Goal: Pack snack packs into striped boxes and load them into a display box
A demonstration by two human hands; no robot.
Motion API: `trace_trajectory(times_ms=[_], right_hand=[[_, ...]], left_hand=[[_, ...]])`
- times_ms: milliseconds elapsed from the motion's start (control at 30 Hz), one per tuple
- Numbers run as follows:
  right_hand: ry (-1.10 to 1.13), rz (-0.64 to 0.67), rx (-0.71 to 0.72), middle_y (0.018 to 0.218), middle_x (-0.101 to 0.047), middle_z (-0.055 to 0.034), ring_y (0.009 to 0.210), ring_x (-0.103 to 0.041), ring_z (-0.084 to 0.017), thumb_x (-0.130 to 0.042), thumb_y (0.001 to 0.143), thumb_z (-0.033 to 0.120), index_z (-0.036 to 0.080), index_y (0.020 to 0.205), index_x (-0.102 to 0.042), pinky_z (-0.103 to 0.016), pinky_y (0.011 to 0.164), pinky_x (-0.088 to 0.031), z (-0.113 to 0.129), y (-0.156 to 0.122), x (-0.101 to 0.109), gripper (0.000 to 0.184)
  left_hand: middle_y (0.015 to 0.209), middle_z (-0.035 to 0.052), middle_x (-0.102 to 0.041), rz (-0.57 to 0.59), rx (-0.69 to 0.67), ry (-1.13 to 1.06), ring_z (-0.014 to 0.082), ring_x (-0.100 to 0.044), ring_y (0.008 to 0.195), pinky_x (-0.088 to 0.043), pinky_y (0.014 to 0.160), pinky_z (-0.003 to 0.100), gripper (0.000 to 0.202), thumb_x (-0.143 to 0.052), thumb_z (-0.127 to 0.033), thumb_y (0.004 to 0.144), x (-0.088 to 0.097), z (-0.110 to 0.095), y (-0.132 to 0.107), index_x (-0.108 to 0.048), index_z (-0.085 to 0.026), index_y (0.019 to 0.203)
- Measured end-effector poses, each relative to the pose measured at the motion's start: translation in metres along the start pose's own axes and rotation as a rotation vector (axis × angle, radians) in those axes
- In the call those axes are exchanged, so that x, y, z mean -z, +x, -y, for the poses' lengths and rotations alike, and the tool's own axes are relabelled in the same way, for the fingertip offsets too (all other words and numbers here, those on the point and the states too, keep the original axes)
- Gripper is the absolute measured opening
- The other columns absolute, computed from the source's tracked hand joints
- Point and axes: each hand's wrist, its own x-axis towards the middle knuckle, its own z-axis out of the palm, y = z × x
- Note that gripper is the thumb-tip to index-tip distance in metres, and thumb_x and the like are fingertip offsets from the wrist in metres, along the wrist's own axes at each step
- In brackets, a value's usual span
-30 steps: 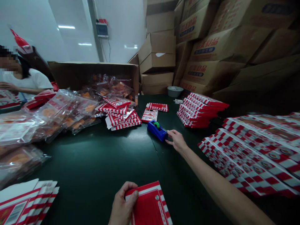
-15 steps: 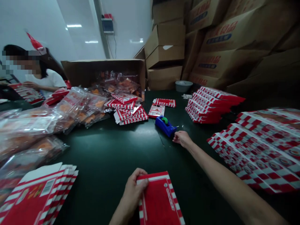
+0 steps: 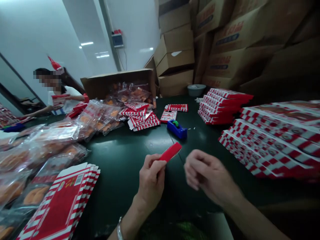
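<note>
A red cardboard box (image 3: 171, 151) is tipped up in my left hand (image 3: 152, 178), so its narrow red end shows. My left fingers and thumb are closed on it; the hand and the tilt hide most of its face. To its right, my right hand (image 3: 208, 173) hovers apart from the box, somewhat blurred. Its fingers are curled together, and anything between them is too hidden to make out. Beyond both hands, a blue tape dispenser (image 3: 178, 129) with a green core sits on the dark table (image 3: 115, 166).
Flat red-and-white cartons (image 3: 62, 200) lie front left beside bagged food (image 3: 60, 133). Stacked checkered boxes (image 3: 270, 146) stand at the right, with another stack (image 3: 220, 106) behind. Loose cartons (image 3: 143, 118) lie mid-table. At the far left sits a person (image 3: 67, 93); cardboard boxes (image 3: 227, 50) rise behind.
My right hand has come back from the tape dispenser toward the box. My left hand has raised and tipped the box, turning its end up. The view has shifted left.
</note>
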Motion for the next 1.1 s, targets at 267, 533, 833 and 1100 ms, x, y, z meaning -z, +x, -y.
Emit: trace_trajectory(times_ms=[267, 533, 833, 1100], right_hand=[[0.022, -0.163, -0.224, 0.049, -0.052, 0.0055, 0.039, -0.044, -0.006, -0.083, 0.060, 0.042, 0.017, 0.061, -0.049, -0.020, 0.038, -0.037, -0.052, 0.002, 0.012, 0.042], [-0.080, -0.165, -0.244, 0.048, -0.049, 0.0064, 0.036, -0.042, -0.007, -0.074, 0.059, 0.050, 0.019, 0.062, -0.048, -0.021, 0.037, -0.032, -0.060, 0.009, 0.009, 0.041], [-0.777, -0.297, 0.091, 0.043, -0.041, 0.0065, 0.043, -0.035, -0.008, -0.077, 0.057, 0.043, 0.021, 0.048, -0.044, -0.024, 0.044, -0.026, -0.056, 0.025, 0.032, 0.041], [-1.194, 0.158, 0.481, 0.097, -0.068, -0.0050, 0.086, -0.061, -0.024, -0.084, 0.048, 0.040, 0.024, 0.091, -0.069, -0.034, 0.078, -0.046, 0.025, 0.017, -0.002, 0.049]], left_hand=[[0.101, 0.0063, -0.057, -0.005, -0.146, 0.087, 0.0169, -0.060, 0.101, -0.054, 0.090, 0.033, 0.024, -0.053, 0.002, 0.084, -0.013, -0.001, -0.025, -0.060, -0.018, 0.096], [0.098, 0.0048, -0.061, 0.027, -0.092, -0.037, 0.0137, -0.062, 0.094, -0.052, 0.087, 0.026, 0.022, -0.053, 0.001, 0.084, -0.006, -0.004, -0.017, -0.062, -0.018, 0.092], [0.091, 0.0008, -0.061, 0.066, 0.303, -0.286, 0.0137, -0.059, 0.085, -0.048, 0.072, 0.022, 0.015, -0.060, -0.009, 0.082, 0.046, -0.012, 0.000, -0.064, -0.022, 0.087], [0.079, -0.0002, -0.063, 0.292, 0.495, -0.434, 0.0119, -0.057, 0.069, -0.047, 0.061, 0.021, 0.009, -0.064, -0.014, 0.077, 0.045, -0.022, 0.012, -0.063, -0.019, 0.084]])
